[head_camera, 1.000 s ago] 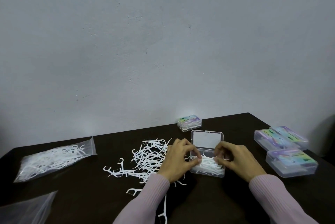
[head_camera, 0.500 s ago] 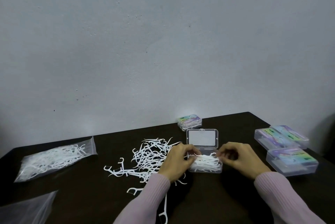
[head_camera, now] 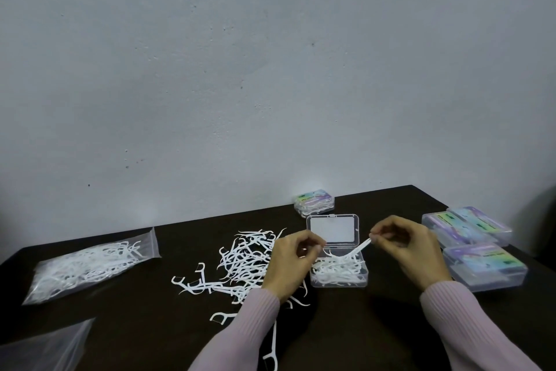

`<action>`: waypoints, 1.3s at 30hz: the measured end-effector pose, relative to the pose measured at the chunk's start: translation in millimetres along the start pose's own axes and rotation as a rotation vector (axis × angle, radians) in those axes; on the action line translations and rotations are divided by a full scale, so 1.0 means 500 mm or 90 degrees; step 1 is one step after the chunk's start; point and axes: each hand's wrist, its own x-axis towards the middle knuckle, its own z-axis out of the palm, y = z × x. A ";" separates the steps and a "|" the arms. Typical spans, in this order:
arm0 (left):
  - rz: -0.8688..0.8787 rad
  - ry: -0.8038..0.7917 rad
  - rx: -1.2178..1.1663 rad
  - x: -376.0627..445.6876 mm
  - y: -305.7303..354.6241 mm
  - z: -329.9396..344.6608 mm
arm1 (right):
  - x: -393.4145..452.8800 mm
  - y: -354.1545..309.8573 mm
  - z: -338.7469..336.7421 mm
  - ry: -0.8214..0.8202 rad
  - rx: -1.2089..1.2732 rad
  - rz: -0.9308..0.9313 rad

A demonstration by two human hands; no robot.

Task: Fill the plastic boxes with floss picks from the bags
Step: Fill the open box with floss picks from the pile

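Observation:
An open clear plastic box [head_camera: 339,280] sits mid-table with its lid [head_camera: 332,230] tipped back; white floss picks fill its base. My right hand [head_camera: 409,247] pinches one floss pick [head_camera: 358,248] by its end, lifted over the box. My left hand [head_camera: 290,265] hovers at the box's left edge with fingers curled, thumb and forefinger close together; whether it holds a pick I cannot tell. A loose pile of floss picks [head_camera: 240,262] lies left of that hand.
A sealed bag of floss picks [head_camera: 87,265] lies far left; an empty clear bag [head_camera: 45,349] is at the bottom left. Three closed boxes [head_camera: 481,268] are stacked at right, one closed box [head_camera: 314,201] near the wall. The dark table [head_camera: 361,325] ends at right.
Both hands have lifted off the picks in the box. My right hand has drawn one pick up and to the right; my left hand has pulled back slightly left.

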 end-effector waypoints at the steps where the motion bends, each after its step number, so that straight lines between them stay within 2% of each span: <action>1: 0.007 -0.015 0.007 0.000 0.001 0.001 | -0.001 -0.002 0.003 0.003 0.008 0.001; 5: 0.026 -0.028 0.119 -0.004 -0.005 0.009 | -0.006 -0.007 0.012 0.000 0.019 -0.002; 10: 0.017 -0.036 0.050 -0.005 0.002 0.010 | -0.005 -0.005 0.014 0.044 0.045 0.000; 14: 0.043 -0.074 0.144 -0.008 -0.003 0.018 | -0.004 -0.003 0.017 0.058 0.064 0.013; 16: 0.053 -0.057 0.164 -0.009 -0.003 0.020 | -0.003 -0.002 0.018 0.057 0.075 0.025; 19: 0.064 -0.017 0.113 -0.005 -0.003 0.011 | -0.003 -0.002 0.025 0.043 0.089 0.047; 25: 0.039 -0.039 0.062 -0.004 0.003 -0.007 | -0.009 -0.008 0.042 0.002 0.070 0.067; 28: 0.041 -0.049 0.089 -0.009 -0.002 -0.006 | -0.011 -0.006 0.039 -0.038 0.011 0.047; 32: 0.059 -0.051 0.113 -0.007 -0.006 -0.003 | -0.015 -0.001 0.039 -0.182 -0.143 -0.010; 39: 0.046 -0.050 0.236 -0.008 -0.013 0.003 | -0.016 0.000 0.037 -0.224 -0.230 -0.065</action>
